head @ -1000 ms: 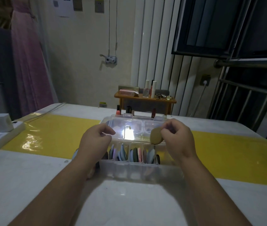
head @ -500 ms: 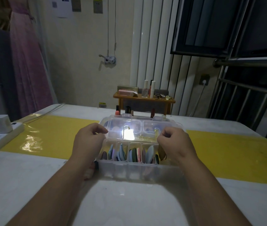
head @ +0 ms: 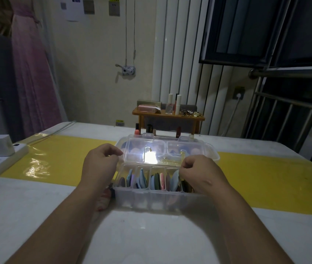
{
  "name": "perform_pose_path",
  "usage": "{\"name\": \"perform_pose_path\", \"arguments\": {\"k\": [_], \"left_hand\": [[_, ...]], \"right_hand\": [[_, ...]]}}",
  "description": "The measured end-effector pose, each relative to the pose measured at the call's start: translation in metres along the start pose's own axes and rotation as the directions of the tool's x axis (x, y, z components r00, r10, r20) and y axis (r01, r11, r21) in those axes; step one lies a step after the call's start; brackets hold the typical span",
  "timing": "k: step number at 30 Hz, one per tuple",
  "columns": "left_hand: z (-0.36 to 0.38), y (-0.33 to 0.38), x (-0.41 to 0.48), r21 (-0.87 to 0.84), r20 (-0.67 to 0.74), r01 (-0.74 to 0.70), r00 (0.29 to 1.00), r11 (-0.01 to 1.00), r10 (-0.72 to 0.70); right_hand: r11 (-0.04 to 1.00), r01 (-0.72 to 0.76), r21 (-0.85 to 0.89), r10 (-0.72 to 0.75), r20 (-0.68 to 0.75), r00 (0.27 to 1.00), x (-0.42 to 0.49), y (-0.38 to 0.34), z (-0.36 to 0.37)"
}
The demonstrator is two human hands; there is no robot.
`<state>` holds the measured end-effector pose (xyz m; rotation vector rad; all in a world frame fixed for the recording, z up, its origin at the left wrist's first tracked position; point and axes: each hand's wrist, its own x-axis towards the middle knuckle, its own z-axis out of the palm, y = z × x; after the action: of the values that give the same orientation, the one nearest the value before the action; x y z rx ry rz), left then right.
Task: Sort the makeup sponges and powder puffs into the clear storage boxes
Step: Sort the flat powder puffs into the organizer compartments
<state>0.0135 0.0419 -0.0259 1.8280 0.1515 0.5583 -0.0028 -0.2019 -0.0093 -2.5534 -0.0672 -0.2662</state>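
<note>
the clear storage box [head: 151, 199] sits mid-way across the table [head: 151, 237], its lid [head: 145, 149] tipped up behind it, with glare blanking the lid's middle. powder puffs [head: 160, 181] stand on edge in its compartments, their colours dim. the left hand [head: 100, 166] pinches the lid's left edge with curled fingers. the right hand [head: 201, 173] curls over the rightmost compartments; its fingertips are turned away, so i cannot tell whether it holds a puff. a second box [head: 211, 154] behind is mostly hidden by the lid. a striped thing [head: 103, 201] peeks from under the left forearm, too hidden to make out.
</note>
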Motion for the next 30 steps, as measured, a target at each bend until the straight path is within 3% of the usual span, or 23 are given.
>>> {"name": "perform_pose_path", "arguments": {"k": [4,11,18,21,25,30], "left_hand": [[-0.005,0.001,0.003,-0.015,-0.018,0.025,1.0,1.0,-0.026],[-0.015,-0.002,0.01,-0.004,-0.029,0.085,0.996,0.996,-0.085],[-0.021,-0.022,0.025,0.257,-0.009,0.133,0.991,0.957,-0.136],[-0.023,-0.029,0.028,0.459,0.035,0.135,0.985,0.878,-0.17],[-0.022,-0.036,0.027,0.727,0.135,0.05,0.967,0.684,-0.214],[-0.024,-0.035,0.024,0.825,0.152,-0.055,0.98,0.562,-0.128]], "right_hand": [[0.999,-0.011,-0.044,0.014,0.062,0.998,0.0,-0.002,-0.001],[1.0,-0.006,-0.02,0.007,0.022,1.0,-0.002,-0.002,-0.002],[0.997,0.031,0.065,-0.028,-0.044,0.999,-0.005,-0.005,0.0],[0.99,0.097,0.106,-0.093,-0.046,0.995,-0.008,-0.009,0.001],[0.979,0.163,0.122,-0.16,-0.031,0.987,-0.01,-0.013,0.001],[0.975,0.178,0.131,-0.177,-0.025,0.984,-0.009,-0.011,0.002]]}}
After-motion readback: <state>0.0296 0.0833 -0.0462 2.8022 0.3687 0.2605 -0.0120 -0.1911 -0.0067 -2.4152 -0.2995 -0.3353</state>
